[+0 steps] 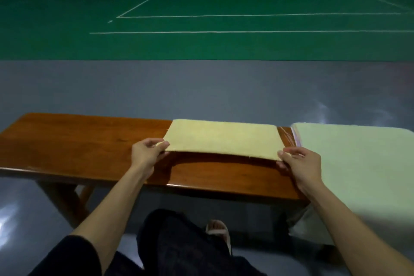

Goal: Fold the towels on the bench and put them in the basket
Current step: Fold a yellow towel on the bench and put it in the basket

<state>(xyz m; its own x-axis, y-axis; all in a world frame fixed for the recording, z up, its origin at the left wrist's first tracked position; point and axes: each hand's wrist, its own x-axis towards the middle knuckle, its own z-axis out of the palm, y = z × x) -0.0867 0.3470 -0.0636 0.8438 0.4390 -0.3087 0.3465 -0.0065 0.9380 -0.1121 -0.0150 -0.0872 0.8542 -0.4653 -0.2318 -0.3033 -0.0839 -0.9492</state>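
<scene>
From the head camera I see my left hand [146, 152] and right hand [299, 163] each pinching a near corner of the yellow towel [221, 138], lifted off the wooden bench [78, 145]; a pale green towel [363, 168] drapes over the bench's right end.

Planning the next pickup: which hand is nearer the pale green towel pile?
Right. The right hand pinches the near right corner of the yellow towel, just beside the pale green towel pile; the left hand pinches its near left corner, farther from the pile.

Grey floor [201, 87] meets green court [224, 2], seemingly indoors, dim.
</scene>
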